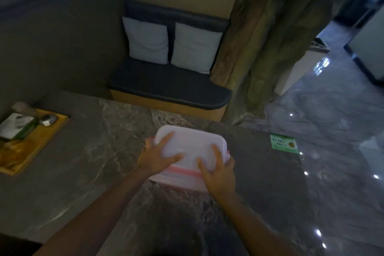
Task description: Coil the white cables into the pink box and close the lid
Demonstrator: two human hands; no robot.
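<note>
The pink box (178, 180) stands on the dark marble table (87, 162), a pink seal band showing along its near edge. Its pale translucent lid (193, 143) lies on top of it. My left hand (158, 157) rests on the lid's left side, fingers spread flat. My right hand (218, 169) grips the near right corner, fingers on the lid and thumb side down over the edge. No white cables are visible; whatever is inside the box is hidden by the lid.
A wooden tray (31, 145) with a tissue box (16, 125) and a metal item sits at the table's left. A green card (283, 143) lies near the right edge. Beyond the table is a bench (170, 87) with two pale cushions; glossy floor lies to the right.
</note>
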